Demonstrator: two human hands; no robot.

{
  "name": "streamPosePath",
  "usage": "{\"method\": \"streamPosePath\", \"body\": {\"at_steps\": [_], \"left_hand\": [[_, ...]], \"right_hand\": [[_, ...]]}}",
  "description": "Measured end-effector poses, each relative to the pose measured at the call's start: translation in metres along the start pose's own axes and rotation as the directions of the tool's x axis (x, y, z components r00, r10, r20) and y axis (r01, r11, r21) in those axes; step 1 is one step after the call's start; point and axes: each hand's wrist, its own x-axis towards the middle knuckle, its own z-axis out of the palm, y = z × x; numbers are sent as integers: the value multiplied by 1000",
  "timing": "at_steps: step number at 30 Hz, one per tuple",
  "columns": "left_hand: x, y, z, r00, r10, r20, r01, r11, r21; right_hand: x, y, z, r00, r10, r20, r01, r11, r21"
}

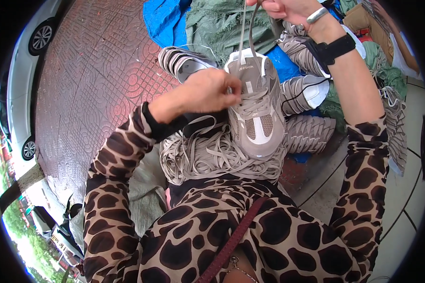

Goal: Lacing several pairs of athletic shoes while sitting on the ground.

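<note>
- The grey-and-white sneaker (256, 106) sits toe-down on the person's lap, propped on a heap of loose grey laces (208, 158), tongue facing up; to my eye that angle keeps the eyelets open to both hands.
- Left hand (210, 89) is on the shoe's lacing, fingers curled in tight and pinched at the crossed rows, apparently steadying them or working a strand through.
- Right hand (288, 8) is raised high at the frame's top edge, closed on the two lace ends (247, 28), which run taut down to the collar; pulled up like that, the slack looks drawn out.
- So the hands are well apart, one low on the shoe, one lifted above it.
- More sneakers (184, 61) of the same kind lie beyond on a blue tarp (163, 19), beside the red patterned paving (94, 70).
</note>
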Motion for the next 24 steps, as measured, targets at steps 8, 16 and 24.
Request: {"method": "streamPosePath", "body": {"at_steps": [8, 16, 24], "left_hand": [[-11, -14, -9, 999, -53, 8, 52, 988, 143], [-8, -8, 14, 965, 10, -261, -43, 992, -118], [49, 33, 15, 981, -91, -173, 127, 969, 211]], "right_hand": [[8, 6, 0, 989, 123, 78, -127, 991, 47], [42, 12, -33, 994, 16, -111, -4, 994, 106], [35, 10, -29, 993, 24, -120, -16, 997, 73]]}}
